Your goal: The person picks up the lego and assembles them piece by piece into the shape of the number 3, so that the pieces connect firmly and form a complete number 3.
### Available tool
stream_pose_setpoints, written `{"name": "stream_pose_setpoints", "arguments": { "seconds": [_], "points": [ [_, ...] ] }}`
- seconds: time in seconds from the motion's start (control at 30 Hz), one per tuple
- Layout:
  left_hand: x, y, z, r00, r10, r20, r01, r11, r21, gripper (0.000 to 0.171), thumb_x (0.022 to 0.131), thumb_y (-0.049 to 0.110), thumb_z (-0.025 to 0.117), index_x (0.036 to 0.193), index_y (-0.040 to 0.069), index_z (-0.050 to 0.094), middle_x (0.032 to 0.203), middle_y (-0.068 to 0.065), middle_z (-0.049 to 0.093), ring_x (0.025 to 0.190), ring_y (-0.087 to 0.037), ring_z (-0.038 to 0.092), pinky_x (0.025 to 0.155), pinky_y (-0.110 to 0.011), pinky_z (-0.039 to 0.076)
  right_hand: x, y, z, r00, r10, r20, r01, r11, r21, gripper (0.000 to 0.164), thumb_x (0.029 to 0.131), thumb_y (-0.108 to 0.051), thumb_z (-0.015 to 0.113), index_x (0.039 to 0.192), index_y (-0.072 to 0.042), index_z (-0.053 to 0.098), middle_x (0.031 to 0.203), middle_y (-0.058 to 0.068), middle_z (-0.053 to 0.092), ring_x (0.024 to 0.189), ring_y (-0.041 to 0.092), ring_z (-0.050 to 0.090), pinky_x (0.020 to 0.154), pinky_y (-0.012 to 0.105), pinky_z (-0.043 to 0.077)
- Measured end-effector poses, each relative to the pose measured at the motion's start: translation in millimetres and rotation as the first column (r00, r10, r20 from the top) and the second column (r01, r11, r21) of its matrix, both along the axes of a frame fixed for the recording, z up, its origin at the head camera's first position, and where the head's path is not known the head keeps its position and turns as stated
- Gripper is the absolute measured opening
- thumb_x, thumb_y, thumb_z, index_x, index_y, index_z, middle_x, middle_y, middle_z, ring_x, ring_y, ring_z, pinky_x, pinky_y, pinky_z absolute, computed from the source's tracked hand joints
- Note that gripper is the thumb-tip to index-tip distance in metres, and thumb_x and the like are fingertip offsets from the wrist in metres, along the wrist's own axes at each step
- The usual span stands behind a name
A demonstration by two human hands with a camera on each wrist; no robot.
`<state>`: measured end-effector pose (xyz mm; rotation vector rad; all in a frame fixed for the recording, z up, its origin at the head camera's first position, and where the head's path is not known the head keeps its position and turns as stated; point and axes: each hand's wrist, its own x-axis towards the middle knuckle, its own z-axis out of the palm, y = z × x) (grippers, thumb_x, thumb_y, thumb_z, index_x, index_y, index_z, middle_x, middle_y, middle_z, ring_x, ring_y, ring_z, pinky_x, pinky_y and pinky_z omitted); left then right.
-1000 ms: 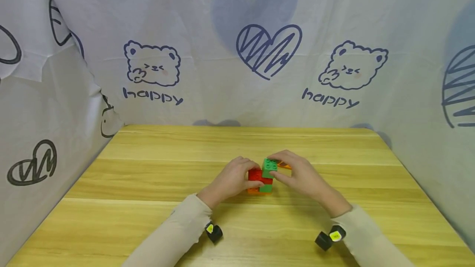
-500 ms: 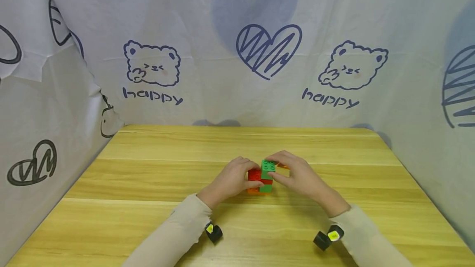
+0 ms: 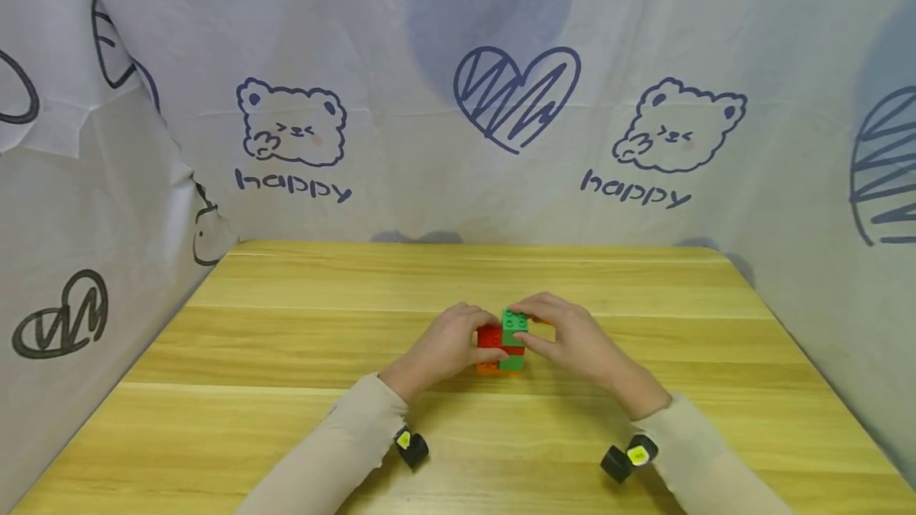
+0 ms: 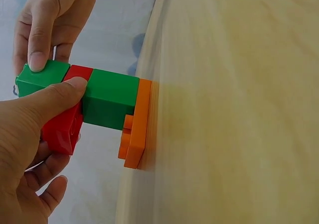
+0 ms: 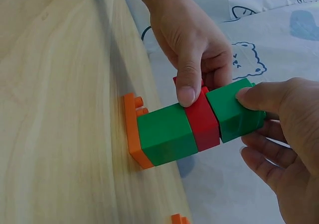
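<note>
A small stack of toy building bricks stands mid-table. Its base is a thin orange brick (image 4: pixel 140 127), with a green brick (image 5: pixel 167 137) on one end. Across that green brick lies a red brick (image 5: pixel 203 127), sticking out to the left in the head view. My left hand (image 3: pixel 447 346) grips the red brick between thumb and fingers. A second green brick (image 3: pixel 509 337) sits at the red brick's right end, pinched by my right hand (image 3: pixel 576 340). In the right wrist view a thin dark line runs between this green brick and the red; whether they are fully joined I cannot tell.
Another orange piece (image 3: pixel 541 323) lies on the wooden table (image 3: pixel 343 276) behind my right hand, mostly hidden. White cloth (image 3: pixel 401 149) with drawings hangs around the table's back and sides. Black wrist devices (image 3: pixel 411 448) are worn on both sleeves.
My right hand has shifted slightly left with the upper green brick, which now lines up more closely over the lower green one. My left hand stays on the red brick.
</note>
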<state>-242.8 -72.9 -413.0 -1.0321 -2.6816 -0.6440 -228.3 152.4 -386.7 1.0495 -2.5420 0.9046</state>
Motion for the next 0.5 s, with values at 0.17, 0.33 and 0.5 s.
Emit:
{"name": "stream_pose_setpoints", "arguments": {
  "seconds": [0.17,0.33,0.5],
  "points": [
    [-0.7,0.7,2.8,0.999,0.005,0.047,-0.006,1.000,0.010,0.042,0.082,0.042,0.078,0.109,0.010,0.071,0.094,0.005,0.067,0.081,-0.010,0.051,0.072,-0.024,0.047,-2.9,0.8,-1.8,1.000,-0.002,0.027,0.003,1.000,-0.023,0.038,0.086,-0.017,0.077,0.123,-0.011,0.068,0.115,0.002,0.065,0.098,0.020,0.063,0.085,0.038,0.053],
    [-0.7,1.7,2.8,0.994,0.010,0.109,-0.013,1.000,0.024,0.041,0.082,0.041,0.078,0.107,0.010,0.071,0.092,0.006,0.066,0.080,-0.010,0.052,0.070,-0.023,0.046,-4.0,3.0,-4.8,0.997,-0.004,0.075,0.007,0.999,-0.042,0.039,0.085,-0.017,0.078,0.123,-0.012,0.068,0.115,0.002,0.066,0.099,0.020,0.064,0.086,0.039,0.053],
    [-1.1,0.8,1.8,0.993,0.007,0.114,-0.011,0.999,0.037,0.040,0.082,0.041,0.078,0.106,0.010,0.072,0.090,0.007,0.066,0.079,-0.011,0.053,0.069,-0.023,0.046,-2.8,2.5,-6.1,0.998,0.002,0.067,0.001,0.999,-0.046,0.041,0.086,-0.017,0.077,0.124,-0.012,0.066,0.116,0.003,0.066,0.099,0.025,0.064,0.085,0.044,0.053]
  ]
}}
